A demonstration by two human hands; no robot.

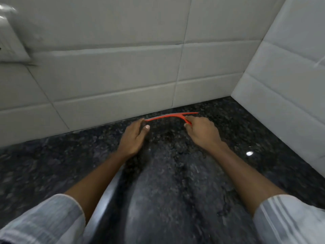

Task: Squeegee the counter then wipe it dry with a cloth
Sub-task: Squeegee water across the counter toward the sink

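1. Dark speckled granite counter (175, 173) fills the lower frame and meets white tiled walls (109, 67) at the back and on the right, forming a corner at upper right.
2. Glossy counter surface, with a bright light reflection near the right wall and a pale streaky sheen down the middle between the forearms.
3. Red squeegee (168, 116) sits far back on the counter, close to the base of the back wall, blade running left-right and bowed slightly upward in the middle.
4. Left hand (133, 136) is at the squeegee's left end, fingers curled over the tip, thumb pointing toward the blade; pinching the end, though the exact contact is partly hidden.
5. Right hand (200, 129) is closed around the squeegee's handle near the right end, fingers wrapped, a red stub poking out below the knuckles; the blade's right tip sticks out past the hand.
6. Both forearms reach forward from the bottom corners, with grey-white striped sleeves (44, 222) pushed up near the elbows.
7. White blurred object (12, 37) is on the wall at upper left; can't tell what it is.
8. Motion blur throughout, so fine detail on the counter is unclear.
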